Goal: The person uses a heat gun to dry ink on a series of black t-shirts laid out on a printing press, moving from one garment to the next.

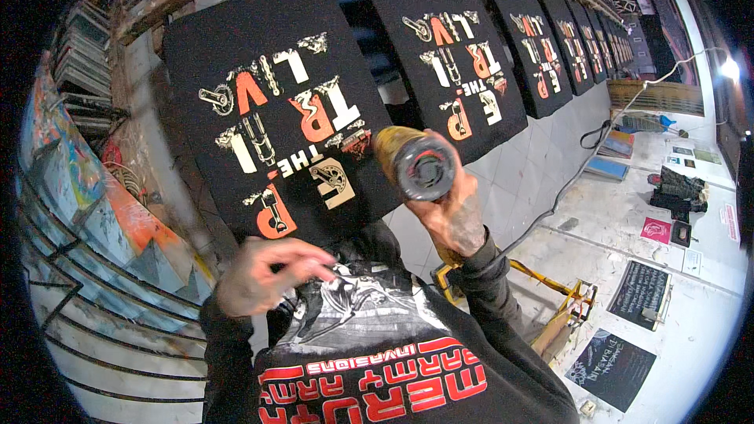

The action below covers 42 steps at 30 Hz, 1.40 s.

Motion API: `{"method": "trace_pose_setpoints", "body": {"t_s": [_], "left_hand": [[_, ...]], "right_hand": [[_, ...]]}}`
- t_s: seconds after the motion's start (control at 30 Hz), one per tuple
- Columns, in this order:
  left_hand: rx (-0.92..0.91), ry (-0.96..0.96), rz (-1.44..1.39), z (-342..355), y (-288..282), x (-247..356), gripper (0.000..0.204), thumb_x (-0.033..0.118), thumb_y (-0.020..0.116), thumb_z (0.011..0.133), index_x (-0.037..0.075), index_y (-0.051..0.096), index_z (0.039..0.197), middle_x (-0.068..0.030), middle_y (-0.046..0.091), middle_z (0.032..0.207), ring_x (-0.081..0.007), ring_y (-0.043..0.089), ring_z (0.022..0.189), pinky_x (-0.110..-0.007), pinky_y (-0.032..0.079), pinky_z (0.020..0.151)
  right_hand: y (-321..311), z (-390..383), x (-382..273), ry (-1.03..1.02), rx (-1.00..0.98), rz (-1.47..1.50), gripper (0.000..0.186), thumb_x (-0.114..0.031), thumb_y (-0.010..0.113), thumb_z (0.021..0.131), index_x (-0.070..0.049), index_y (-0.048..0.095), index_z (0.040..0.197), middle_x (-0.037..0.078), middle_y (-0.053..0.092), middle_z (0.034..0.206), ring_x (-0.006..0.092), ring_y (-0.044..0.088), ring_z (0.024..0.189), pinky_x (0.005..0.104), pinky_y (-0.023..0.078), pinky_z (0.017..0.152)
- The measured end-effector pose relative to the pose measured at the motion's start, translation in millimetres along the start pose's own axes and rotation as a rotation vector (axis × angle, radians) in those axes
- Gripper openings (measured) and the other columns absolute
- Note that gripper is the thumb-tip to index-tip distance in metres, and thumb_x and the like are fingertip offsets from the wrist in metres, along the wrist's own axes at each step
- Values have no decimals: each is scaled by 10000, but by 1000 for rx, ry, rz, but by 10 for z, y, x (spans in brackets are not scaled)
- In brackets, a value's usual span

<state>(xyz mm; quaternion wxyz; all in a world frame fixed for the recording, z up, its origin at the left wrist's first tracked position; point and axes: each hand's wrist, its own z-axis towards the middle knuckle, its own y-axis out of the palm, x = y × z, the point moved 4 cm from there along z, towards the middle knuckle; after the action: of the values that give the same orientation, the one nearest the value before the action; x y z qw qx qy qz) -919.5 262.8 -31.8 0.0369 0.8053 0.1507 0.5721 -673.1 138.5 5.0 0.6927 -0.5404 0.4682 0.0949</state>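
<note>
My right hand (455, 216) grips a heat gun (400, 149) with a worn yellow body. Its round dark-grey rear end, red inside, faces up toward me, and its front points away over the shirts. My left hand (263, 275) hovers in front of my chest, fingers loosely bent and apart, with nothing visible in it. Just beyond both hands lies the nearest black T-shirt (188, 86), spread flat with a white, orange and tan print that reads upside down from here. A second printed black T-shirt (440, 0) lies to its right, partly behind the heat gun.
Several more black printed shirts (542, 55) continue in a row toward the far right. A dark cable (561, 188) runs along the right side to the white wall (542, 267). A yellow metal frame (577, 298) stands at lower right. Curved dark bars (118, 306) are at left.
</note>
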Motion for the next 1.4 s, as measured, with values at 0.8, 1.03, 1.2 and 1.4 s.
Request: {"method": "trace_pose_setpoints", "body": {"t_s": [0.8,1.03,1.2,1.4], "left_hand": [[364,-211,-247,-1423,785,-2396,570,278,446,1023,78,306,1538,-79,483,1459,-159,501,1255,-307,333,1119],[182,-234,-589,-1415,817,-2597,682,193,371,1003,44,30,1574,-72,69,1651,-166,76,1513,-319,70,1244],[192,-297,-682,-1318,816,-2424,698,206,371,1003,65,0,1577,-59,20,1657,-155,52,1516,-328,85,1245],[182,-330,-756,-1421,851,-2891,684,253,405,1022,103,47,1585,-78,128,1636,-143,150,1491,-314,144,1221]], "right_hand": [[113,-54,224,408,10,342,574,-37,628,725,24,510,1283,135,618,1183,243,618,1032,373,503,921],[124,-36,293,233,-59,274,465,-9,741,747,25,583,1182,123,658,1085,178,648,882,318,530,744],[140,-14,235,168,2,155,467,1,726,734,43,569,1173,132,609,1177,223,628,1004,352,514,830],[217,11,26,269,-107,237,537,29,632,715,29,534,1242,139,644,1152,232,627,1052,352,500,915]]}}
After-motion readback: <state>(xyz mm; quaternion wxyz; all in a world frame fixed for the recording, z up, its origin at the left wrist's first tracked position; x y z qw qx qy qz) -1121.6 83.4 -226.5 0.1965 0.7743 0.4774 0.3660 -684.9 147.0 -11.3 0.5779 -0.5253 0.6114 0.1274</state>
